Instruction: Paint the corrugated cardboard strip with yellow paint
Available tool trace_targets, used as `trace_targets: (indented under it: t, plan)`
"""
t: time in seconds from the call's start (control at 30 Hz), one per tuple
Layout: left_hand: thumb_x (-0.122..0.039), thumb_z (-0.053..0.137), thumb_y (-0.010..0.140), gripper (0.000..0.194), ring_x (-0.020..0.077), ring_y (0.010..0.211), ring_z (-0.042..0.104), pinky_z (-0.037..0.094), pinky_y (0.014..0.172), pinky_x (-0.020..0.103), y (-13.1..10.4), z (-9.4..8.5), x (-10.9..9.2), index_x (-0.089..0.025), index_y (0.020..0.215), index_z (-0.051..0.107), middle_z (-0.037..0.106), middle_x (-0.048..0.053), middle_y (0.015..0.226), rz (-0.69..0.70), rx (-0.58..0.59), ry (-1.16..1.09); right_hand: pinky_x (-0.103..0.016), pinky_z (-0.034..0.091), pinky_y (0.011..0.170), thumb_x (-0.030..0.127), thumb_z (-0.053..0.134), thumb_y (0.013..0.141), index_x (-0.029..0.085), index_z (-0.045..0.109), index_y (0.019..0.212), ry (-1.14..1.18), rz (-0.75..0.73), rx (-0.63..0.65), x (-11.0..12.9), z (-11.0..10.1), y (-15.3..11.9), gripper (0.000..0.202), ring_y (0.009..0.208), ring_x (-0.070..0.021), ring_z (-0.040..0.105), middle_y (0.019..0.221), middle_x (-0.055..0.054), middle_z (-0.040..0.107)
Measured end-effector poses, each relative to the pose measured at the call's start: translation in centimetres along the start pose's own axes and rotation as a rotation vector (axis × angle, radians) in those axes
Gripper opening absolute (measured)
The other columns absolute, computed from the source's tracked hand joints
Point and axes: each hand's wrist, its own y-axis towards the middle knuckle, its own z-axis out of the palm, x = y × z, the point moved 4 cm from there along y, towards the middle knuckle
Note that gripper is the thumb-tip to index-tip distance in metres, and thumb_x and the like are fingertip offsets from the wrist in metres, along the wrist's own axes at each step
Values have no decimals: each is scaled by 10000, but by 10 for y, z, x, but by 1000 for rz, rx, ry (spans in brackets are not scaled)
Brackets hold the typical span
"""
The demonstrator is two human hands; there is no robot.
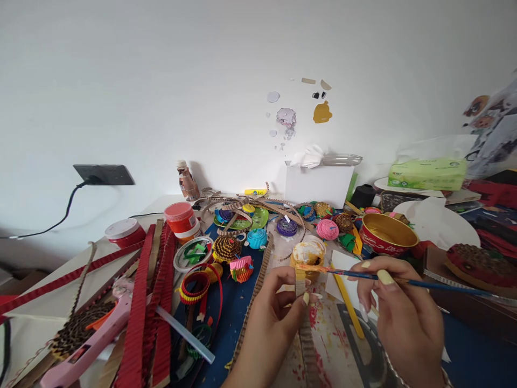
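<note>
My left hand [278, 310] pinches a strip of corrugated cardboard [309, 350] near its top end, which is yellow while the length below is brown. In my right hand [406, 315] is a thin blue paintbrush [436, 285], held level. Its orange-stained tip lies at the yellow end of the strip, close to my left fingers. Right behind the brush tip stands a small paint pot [309, 252] smeared with white and yellow. A yellow stick [349, 304] lies on the paint-stained surface between my hands.
A pink glue gun [92, 334] and red corrugated strips [137, 312] lie at the left. Several coiled paper pieces, such as a pink coil [327, 229], spread across the middle. A red bowl [388, 237] with gold inside stands at the right. A tissue pack [430, 170] sits further back.
</note>
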Motion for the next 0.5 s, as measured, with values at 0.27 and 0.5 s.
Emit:
trace_targets:
  t: [0.27,0.5]
  plan:
    - [-231,691,752,198,89,686,621,438,617,185,-1,0,-2,-217,838,512,648,-37,817,6,-27,-22,-239,367,426,242,517,849,212,599,831,24,48,-91,-3,-5,0,88,463,-82,480,764,-19,618]
    - [-239,709,726,210,90,665,617,438,623,197,-2,2,-6,-218,825,525,651,-40,827,2,-61,-39,-250,374,435,269,489,872,199,606,841,-35,-30,8,0,1,-1,140,431,-100,456,561,22,519]
